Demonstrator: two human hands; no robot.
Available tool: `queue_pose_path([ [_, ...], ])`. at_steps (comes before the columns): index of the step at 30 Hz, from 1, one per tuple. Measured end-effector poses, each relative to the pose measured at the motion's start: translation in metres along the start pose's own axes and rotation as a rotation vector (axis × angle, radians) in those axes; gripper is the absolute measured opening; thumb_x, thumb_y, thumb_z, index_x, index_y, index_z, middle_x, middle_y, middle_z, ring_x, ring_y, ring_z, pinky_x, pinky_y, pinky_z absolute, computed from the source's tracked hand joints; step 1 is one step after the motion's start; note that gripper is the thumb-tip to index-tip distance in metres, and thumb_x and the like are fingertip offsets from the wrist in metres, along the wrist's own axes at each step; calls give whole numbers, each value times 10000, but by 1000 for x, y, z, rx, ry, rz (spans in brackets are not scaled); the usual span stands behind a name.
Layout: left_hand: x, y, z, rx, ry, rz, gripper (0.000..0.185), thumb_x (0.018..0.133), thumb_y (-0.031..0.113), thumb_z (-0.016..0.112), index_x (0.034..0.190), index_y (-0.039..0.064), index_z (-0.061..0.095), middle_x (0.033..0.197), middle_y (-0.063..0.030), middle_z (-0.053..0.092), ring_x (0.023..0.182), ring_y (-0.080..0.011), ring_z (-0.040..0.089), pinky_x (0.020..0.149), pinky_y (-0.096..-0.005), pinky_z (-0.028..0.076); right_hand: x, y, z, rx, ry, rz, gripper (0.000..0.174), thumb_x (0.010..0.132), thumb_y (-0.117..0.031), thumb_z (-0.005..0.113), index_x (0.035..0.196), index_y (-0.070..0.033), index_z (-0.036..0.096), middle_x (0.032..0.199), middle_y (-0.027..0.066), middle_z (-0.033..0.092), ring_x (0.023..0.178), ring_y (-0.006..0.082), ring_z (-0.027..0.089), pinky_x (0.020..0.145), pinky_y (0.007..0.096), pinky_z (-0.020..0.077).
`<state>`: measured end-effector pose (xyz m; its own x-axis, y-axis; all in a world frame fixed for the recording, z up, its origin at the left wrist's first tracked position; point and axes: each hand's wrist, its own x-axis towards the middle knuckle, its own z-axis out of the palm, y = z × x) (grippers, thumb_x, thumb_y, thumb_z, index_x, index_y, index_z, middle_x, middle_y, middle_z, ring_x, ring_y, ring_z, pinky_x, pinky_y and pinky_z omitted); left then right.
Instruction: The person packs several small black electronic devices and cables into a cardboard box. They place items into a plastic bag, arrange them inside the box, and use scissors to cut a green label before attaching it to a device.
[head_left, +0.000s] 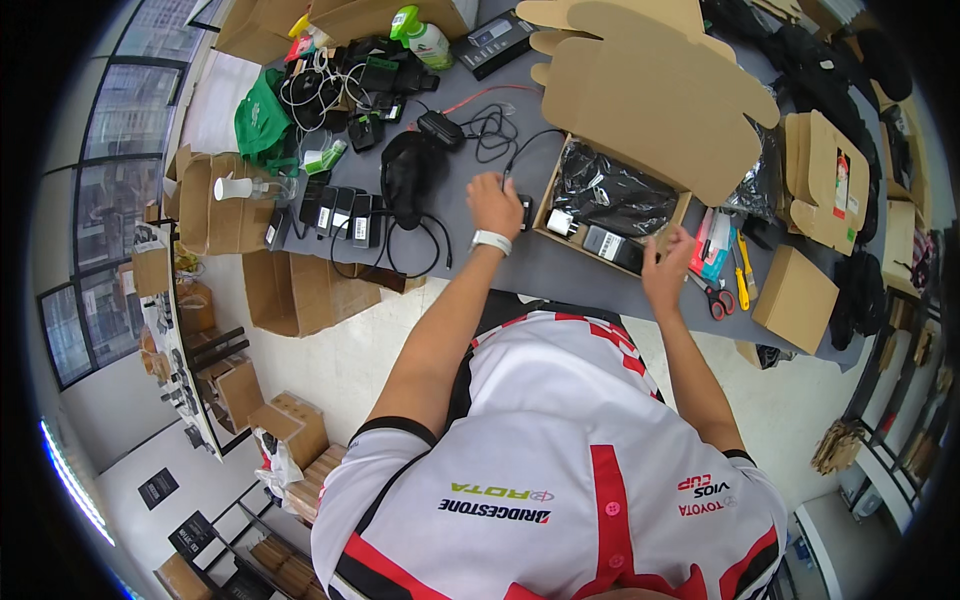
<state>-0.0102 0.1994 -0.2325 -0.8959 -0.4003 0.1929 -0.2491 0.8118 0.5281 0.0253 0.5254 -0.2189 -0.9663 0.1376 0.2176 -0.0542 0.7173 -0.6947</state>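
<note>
My left hand (495, 206) is over the grey table, left of an opened cardboard box (592, 253). A thin black cable (513, 159) runs down to its fingers, which appear to pinch it; the cable's end is hidden. Beside that hand lies a small black device (526, 213). My right hand (666, 271) is at the box's front right corner, fingers bent and apart, with nothing plainly in them. Inside the box are a black item in clear plastic (611, 187), a white power adapter (561, 222) and a black device with a label (604, 243).
The box's lid (645, 97) stands raised behind it. At right lie scissors (720, 301), a yellow-handled screwdriver (741, 289) and a small carton (795, 300). Leftward are a black pouch (409, 180), several labelled black devices (345, 214), tangled cables (491, 131) and a spray bottle (424, 41).
</note>
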Motion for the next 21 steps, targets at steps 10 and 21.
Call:
queue_pose_path([
  [10,11,-75,15,-241,-307,-283,321,951,307,749,865,-2,732,890,-228,738,837,-403,717,810,-479,544,21,-165,107,415,-594,-163,257,966,-91,720,1187,17,644,1053,168,693,947,309,720,852,395,571],
  [21,-31,-112,-42,-402,-623,-275,245,987,261,748,984,17,729,831,-182,729,788,-345,718,783,-433,558,33,-193,240,788,-735,578,336,1153,-273,463,1293,-22,636,880,41,667,839,157,706,798,296,550],
])
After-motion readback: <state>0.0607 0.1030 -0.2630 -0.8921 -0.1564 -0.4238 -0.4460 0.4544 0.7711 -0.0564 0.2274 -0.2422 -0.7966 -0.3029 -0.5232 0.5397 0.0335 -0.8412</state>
